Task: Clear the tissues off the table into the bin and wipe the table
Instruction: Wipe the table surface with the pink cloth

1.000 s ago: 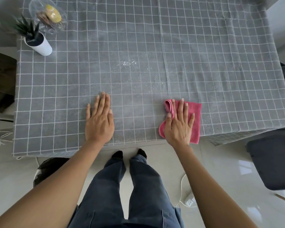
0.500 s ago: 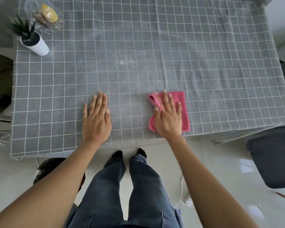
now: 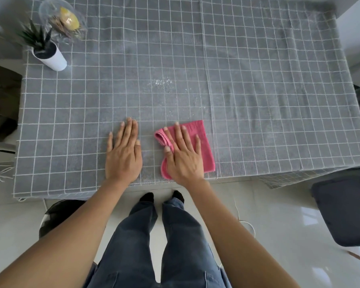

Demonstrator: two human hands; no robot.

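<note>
1. The folded pink microfibre cloth [image 3: 197, 140] lies flat on the near middle of the worktop [image 3: 258, 80], close to its front edge, with one rolled corner sticking out on the left side.
2. The right hand [image 3: 183, 157] lies palm down on the cloth, fingers straight and slightly spread, thumb touching the cloth's rolled left edge; it presses the cloth rather than gripping it.
3. The left hand [image 3: 124, 154] rests flat on the bare cloth covering just beside the right hand, fingers straight and close together, holding nothing.
4. The worktop is covered by a grey fabric tablecloth with a white grid pattern [image 3: 92, 100], which hangs over the near edge.
5. A scatter of small white crumbs [image 3: 161, 82] sits on the tablecloth beyond the hands, near the centre, with finer specks trailing towards the pink cloth.
6. At the far left corner stands a white cylindrical pot with a spiky green plant [image 3: 49, 55]; just behind it is a clear plastic container holding something yellow [image 3: 63, 18].
7. No tissues show on the worktop.
8. Below the edge, the person's blue jeans [image 3: 154, 246] and dark socks stand on a pale tiled floor [image 3: 268, 215].
9. A round black bin [image 3: 58, 215] sits on the floor at the left, partly hidden by the left forearm.
10. A dark grey seat [image 3: 345, 208] stands at the right.
</note>
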